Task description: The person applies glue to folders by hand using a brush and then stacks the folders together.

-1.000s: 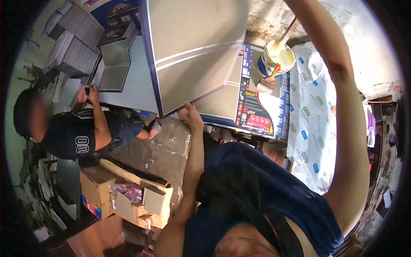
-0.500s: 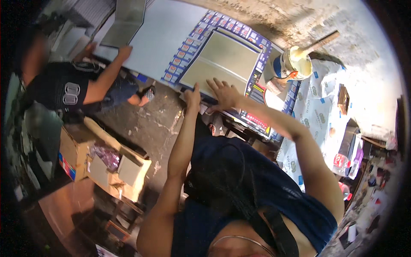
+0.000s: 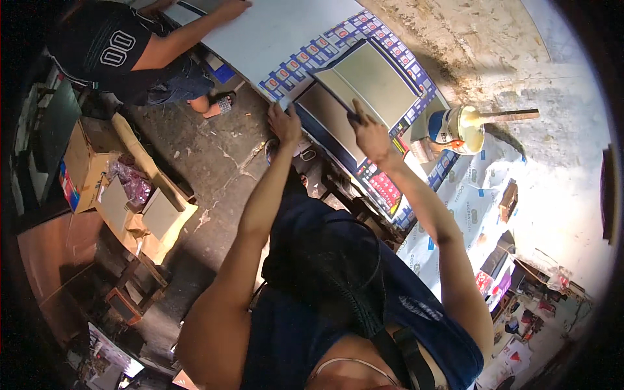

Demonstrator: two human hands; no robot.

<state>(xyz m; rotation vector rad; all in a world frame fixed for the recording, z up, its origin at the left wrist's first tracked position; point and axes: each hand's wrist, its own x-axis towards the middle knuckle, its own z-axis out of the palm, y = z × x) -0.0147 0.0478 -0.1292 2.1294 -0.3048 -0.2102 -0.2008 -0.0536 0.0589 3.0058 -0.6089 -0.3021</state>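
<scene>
A cover of two grey-green panels with dark blue edges [image 3: 383, 78] lies on the worktable, with a pale strip along its middle. Its near panel looks tilted along that strip. My right hand [image 3: 374, 136] is over the near panel, index finger stretched and the other fingers curled. A dark piece shows at those fingers, beside a dark line along the panel; whether it is a tool or an edge is unclear. My left hand [image 3: 285, 123] rests at the table's near edge by the cover's left corner, its fingers apart.
A printed blue sheet [image 3: 286, 78] lies under the cover. Right of it stands a tub [image 3: 452, 130] of cream paste with a wooden-handled brush. A co-worker in a black shirt [image 3: 107, 49] leans over the table's left part. An open carton [image 3: 172, 214] stands on the floor.
My right hand has lifted from lying flat and now has its index finger stretched. The near panel has tilted. My left hand has moved slightly. The co-worker has leaned farther over the table.
</scene>
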